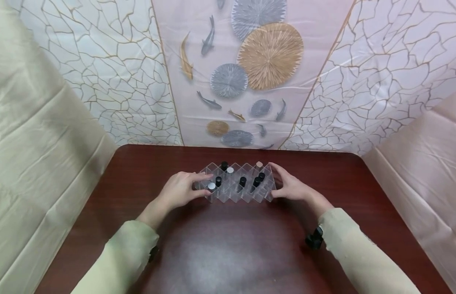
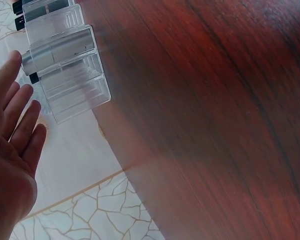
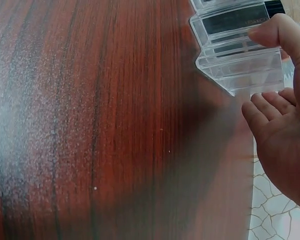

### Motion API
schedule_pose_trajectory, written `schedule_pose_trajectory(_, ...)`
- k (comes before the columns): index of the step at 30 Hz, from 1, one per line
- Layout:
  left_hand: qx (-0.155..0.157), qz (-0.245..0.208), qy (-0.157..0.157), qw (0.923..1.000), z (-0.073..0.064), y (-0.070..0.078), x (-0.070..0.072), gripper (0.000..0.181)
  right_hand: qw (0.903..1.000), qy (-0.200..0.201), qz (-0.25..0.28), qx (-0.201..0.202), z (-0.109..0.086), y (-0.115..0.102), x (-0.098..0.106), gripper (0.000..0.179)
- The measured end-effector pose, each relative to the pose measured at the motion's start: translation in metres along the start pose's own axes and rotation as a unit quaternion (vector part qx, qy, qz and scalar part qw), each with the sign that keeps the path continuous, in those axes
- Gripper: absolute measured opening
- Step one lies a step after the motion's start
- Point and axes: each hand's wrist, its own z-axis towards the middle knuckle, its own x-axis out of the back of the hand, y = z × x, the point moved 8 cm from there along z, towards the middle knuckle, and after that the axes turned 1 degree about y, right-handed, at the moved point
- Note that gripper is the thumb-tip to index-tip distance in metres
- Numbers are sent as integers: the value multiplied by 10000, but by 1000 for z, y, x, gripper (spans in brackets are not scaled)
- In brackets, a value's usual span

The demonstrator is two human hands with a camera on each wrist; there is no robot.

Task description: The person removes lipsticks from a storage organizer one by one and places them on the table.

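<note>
A clear plastic organizer (image 1: 235, 188) with diamond-shaped slots stands near the table's far edge. Several small tubes with black, white and pinkish caps sit in it. At the organizer's left end is my left hand (image 1: 180, 188), thumb and forefinger spread around a white-capped tube (image 1: 211, 186). The left wrist view shows the thumb close to that silver tube (image 2: 65, 52), the other fingers extended. My right hand (image 1: 292, 188) spans the right end, thumb at the front corner, fingers towards the back. In the right wrist view, that thumb overlaps a black tube (image 3: 235, 22); firm contact cannot be seen.
The dark red wooden table (image 1: 235, 245) has a patterned cloth (image 1: 264, 102) hanging behind its far edge. Beige cloth panels (image 1: 33, 163) flank both sides. Dark wrist devices (image 1: 314, 239) are at the sleeve cuffs.
</note>
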Motion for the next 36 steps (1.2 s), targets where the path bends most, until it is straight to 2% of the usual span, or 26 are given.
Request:
schedule_pose_trajectory(7, -74, -82, 8, 9999, 2, 3, -2, 50, 10000, 10, 16, 0, 2, 2, 1, 107)
schedule_pose_trajectory(14, -117, -73, 143, 9998, 4, 4, -5, 41, 10000, 28, 9, 7, 1, 2, 1, 107)
schedule_pose_trajectory(25, 24, -232, 217, 9995, 6, 3, -7, 32, 10000, 21, -49, 80, 2, 2, 1, 106)
schedule_pose_trajectory(30, 47, -413, 335, 9986, 7, 2, -6, 29, 9999, 41, -28, 89, 2, 1, 1, 106)
schedule_pose_trajectory(36, 123, -622, 307, 9975, 9, 1, -5, 27, 10000, 23, -58, 17, 2, 1, 1, 105)
